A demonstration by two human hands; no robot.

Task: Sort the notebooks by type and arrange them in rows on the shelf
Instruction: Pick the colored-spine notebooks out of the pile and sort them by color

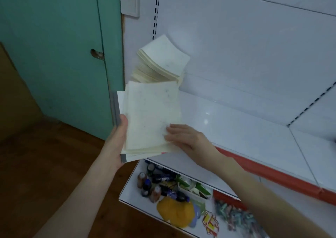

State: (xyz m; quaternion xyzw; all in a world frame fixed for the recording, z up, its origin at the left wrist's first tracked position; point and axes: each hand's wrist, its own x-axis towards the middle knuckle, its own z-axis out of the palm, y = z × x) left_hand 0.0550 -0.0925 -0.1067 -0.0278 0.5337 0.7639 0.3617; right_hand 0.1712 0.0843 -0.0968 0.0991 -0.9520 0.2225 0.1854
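Held a bundle of notebooks [152, 118] in the left hand [116, 138], thumb curled round the grey spine, to carry them to the shelf [245, 128]. Right hand [183, 138] lay flat and open on top, steadying. Stack [161, 63] already there by the back wall. Lower shelf [131, 188] held little bottles [151, 183]

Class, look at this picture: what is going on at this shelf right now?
A person is sorting notebooks at a white metal shelf. The left hand holds a bundle of cream-covered notebooks with grey spines from beneath, its grip closed on the spine edge. The right hand rests flat on the top cover. A tall stack of cream notebooks already stands at the shelf's left end.
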